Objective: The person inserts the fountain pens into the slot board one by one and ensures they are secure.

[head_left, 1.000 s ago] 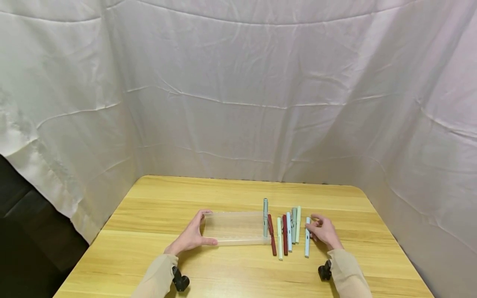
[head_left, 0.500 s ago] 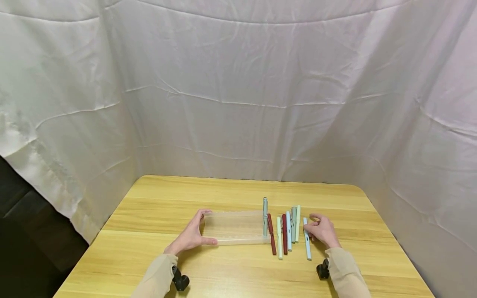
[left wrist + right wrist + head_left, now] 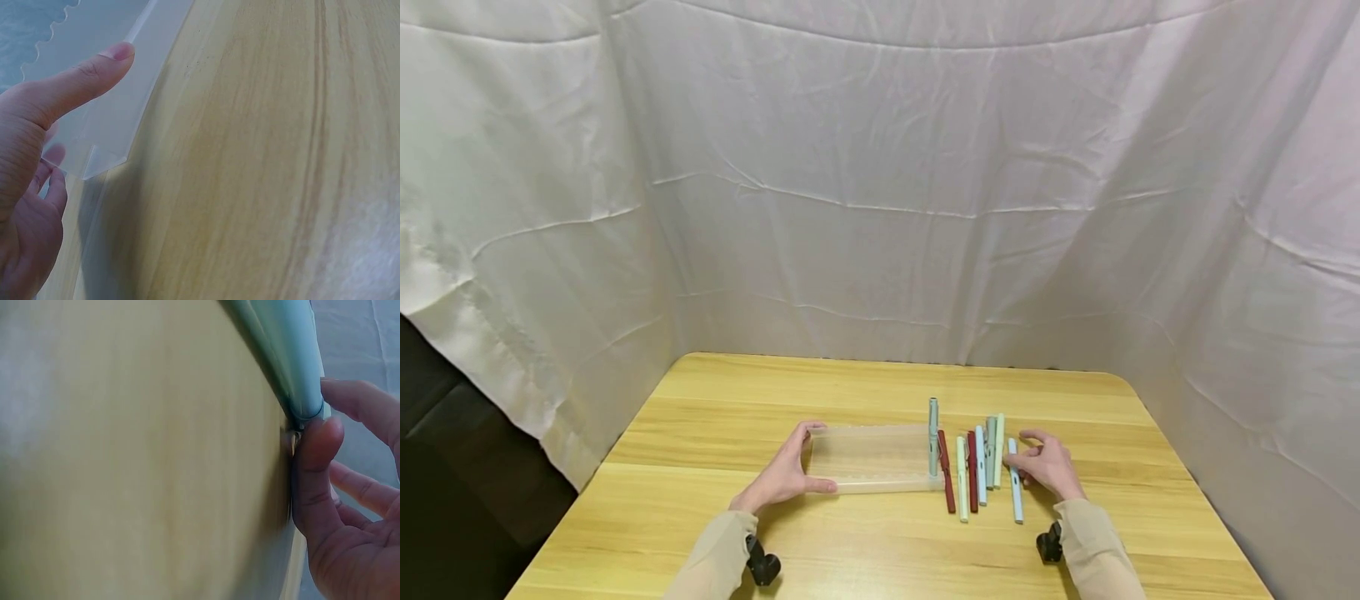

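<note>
A: Start at the left. What is the left hand doing?

B: It grips the left end of a clear rack, just below the middle of the frame, with the thumb on the near edge and fingers at the far one. The left wrist view shows a wavy edge on it.

A: And its right end?

B: A grey-blue pen lies across it, poking past the far edge. I can't tell whether it sits in a notch.

A: Going on rightward?

B: In the lower right half, on the counter: the first red pen, beside the rack's corner, then the first pale green pen, the second red pen, the inner blue pen, the grey-green pen and the second pale green pen, all close together.

A: Anything further right?

B: The outer blue pen, a little apart, slightly tilted in the frame. The right hand pinches it between thumb and forefinger.

A: So the hands are well apart?

B: Yes, with the pens between them. A pale curtain fills the upper frame.
</note>
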A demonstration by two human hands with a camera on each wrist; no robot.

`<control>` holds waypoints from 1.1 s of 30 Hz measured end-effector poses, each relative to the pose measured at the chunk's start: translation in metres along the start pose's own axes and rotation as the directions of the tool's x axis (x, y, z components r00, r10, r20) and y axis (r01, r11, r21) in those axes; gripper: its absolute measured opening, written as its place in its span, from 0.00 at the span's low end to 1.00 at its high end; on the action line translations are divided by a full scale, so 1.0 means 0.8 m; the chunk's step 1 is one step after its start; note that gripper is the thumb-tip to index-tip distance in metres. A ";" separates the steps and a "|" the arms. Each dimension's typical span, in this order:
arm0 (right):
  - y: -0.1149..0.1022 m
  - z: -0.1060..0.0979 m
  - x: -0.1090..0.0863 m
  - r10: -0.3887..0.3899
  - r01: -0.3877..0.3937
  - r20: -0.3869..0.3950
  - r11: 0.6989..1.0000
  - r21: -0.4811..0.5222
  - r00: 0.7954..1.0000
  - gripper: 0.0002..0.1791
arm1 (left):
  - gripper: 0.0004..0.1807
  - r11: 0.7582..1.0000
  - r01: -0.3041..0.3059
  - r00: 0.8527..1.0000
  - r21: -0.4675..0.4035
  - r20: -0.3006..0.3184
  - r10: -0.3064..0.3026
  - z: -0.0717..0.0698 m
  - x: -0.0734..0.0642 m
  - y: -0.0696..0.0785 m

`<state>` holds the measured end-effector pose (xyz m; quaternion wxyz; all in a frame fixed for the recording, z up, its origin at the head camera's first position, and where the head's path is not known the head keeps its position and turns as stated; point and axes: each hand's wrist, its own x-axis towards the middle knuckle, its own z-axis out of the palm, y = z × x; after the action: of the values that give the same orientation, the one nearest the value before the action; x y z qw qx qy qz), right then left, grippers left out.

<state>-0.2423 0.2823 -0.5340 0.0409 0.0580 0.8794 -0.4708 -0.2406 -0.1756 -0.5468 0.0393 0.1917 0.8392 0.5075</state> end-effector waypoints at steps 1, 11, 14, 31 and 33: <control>-0.001 0.000 0.000 -0.002 0.002 0.004 1.000 -0.002 1.000 0.38 | 0.55 1.000 -0.001 1.000 -0.002 0.002 0.001 0.000 0.000 0.000; -0.003 0.000 -0.001 -0.015 0.015 0.002 1.000 -0.010 1.000 0.37 | 0.55 1.000 0.003 1.000 -0.002 0.007 -0.003 -0.001 0.000 0.001; -0.003 -0.001 -0.002 -0.017 0.017 -0.003 1.000 -0.018 1.000 0.36 | 0.55 1.000 0.004 1.000 -0.003 0.008 -0.004 -0.001 -0.001 0.002; -0.003 0.000 -0.002 0.008 -0.007 -0.020 0.999 0.037 1.000 0.32 | 0.55 1.000 -0.008 1.000 0.001 0.006 0.008 -0.001 -0.001 0.000; -0.005 -0.001 -0.001 0.000 0.002 -0.024 0.998 0.062 1.000 0.32 | 0.55 1.000 -0.009 1.000 -0.001 0.008 0.009 -0.001 -0.001 0.000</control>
<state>-0.2417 0.2808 -0.5304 0.0283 0.0645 0.8648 -0.4971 -0.2403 -0.1764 -0.5464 0.0404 0.1973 0.8379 0.5073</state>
